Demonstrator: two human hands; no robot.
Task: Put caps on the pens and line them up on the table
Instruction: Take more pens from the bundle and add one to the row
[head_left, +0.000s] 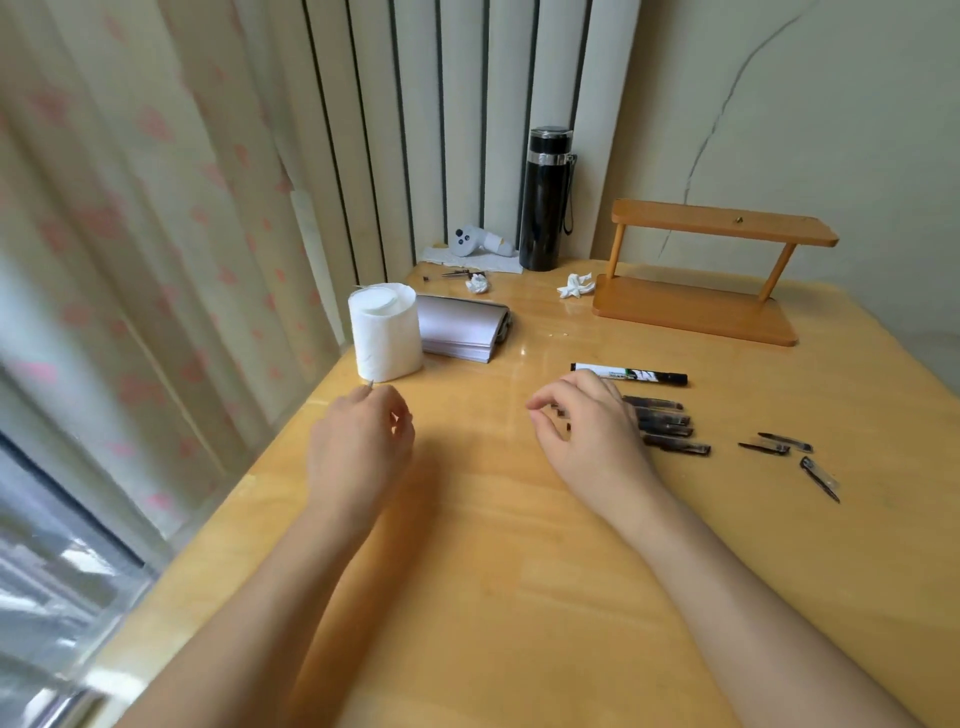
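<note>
Several dark pens (667, 423) lie side by side in a row on the yellow wooden table (493, 545), right of centre. A black-and-white marker (631, 373) lies just behind them. Three loose dark caps (784, 444) are scattered to the right of the row. My right hand (587, 431) hovers over the left ends of the pens, thumb and fingers curled but apart, with nothing clearly in it. My left hand (361, 436) is curled near the table's left edge; a thin grey pen tip (370, 384) sticks out above its fingers, and the pen's body is hidden.
A white tissue roll (387, 332) and a silver pouch (462, 327) stand behind my left hand. Further back are a black flask (545, 202), a white controller (470, 241), crumpled tissues (574, 286) and a wooden shelf (696, 306). A curtain hangs along the left.
</note>
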